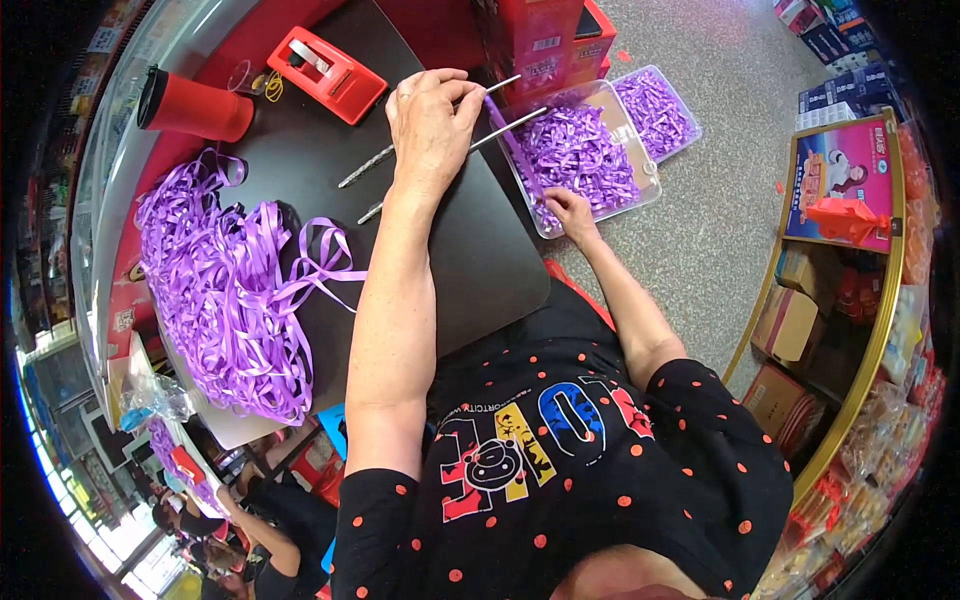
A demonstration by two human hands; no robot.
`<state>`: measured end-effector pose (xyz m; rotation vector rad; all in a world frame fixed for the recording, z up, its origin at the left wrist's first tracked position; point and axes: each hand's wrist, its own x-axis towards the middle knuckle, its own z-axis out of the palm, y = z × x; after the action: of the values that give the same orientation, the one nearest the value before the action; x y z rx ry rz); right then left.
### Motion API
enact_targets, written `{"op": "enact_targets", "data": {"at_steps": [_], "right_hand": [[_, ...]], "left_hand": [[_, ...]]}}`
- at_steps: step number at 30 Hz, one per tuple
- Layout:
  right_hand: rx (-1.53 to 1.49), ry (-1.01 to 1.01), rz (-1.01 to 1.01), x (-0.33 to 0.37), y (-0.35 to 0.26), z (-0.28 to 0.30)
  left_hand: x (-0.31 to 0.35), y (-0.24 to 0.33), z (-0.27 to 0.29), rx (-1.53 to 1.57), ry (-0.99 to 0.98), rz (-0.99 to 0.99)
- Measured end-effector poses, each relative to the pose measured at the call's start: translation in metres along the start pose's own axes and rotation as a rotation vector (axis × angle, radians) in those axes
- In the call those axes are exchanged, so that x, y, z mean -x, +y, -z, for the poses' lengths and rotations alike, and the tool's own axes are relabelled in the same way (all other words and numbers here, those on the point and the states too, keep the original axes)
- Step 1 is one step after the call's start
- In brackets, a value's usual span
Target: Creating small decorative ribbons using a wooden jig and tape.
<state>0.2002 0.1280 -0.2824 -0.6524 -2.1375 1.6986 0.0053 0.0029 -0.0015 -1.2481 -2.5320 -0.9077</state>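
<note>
A strip of purple ribbon (515, 150) runs between my hands. My left hand (430, 125) is closed, its fingertips at the ribbon's upper end beside a thin metal rod (500, 86). A second metal rod (510, 126) lies roughly parallel, passing beneath my wrist. Both rods have spiral-looking left ends; whether my palm grips them is hidden. My right hand (572, 215) pinches the ribbon's lower end over the front edge of a clear plastic box (648, 178). That box holds a heap of short purple ribbon pieces (585, 160).
A large tangle of purple ribbon (235, 300) covers the left of the dark table (480, 270). Behind it are a red tape dispenser (340, 85) and a red tumbler (195, 105). Another box of ribbon pieces (655, 115) sits behind the first. Shelves (860, 370) line the right.
</note>
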Motion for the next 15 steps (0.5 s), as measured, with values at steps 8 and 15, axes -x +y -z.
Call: {"op": "enact_targets", "data": {"at_steps": [8, 15], "right_hand": [[0.22, -0.049, 0.211, 0.024, -0.015, 0.018], [0.48, 0.027, 0.41, 0.038, -0.033, 0.029]], "left_hand": [[0.0, -0.002, -0.003, 0.06, 0.031, -0.002], [0.0, -0.002, -0.001, -0.001, 0.011, -0.015]]}}
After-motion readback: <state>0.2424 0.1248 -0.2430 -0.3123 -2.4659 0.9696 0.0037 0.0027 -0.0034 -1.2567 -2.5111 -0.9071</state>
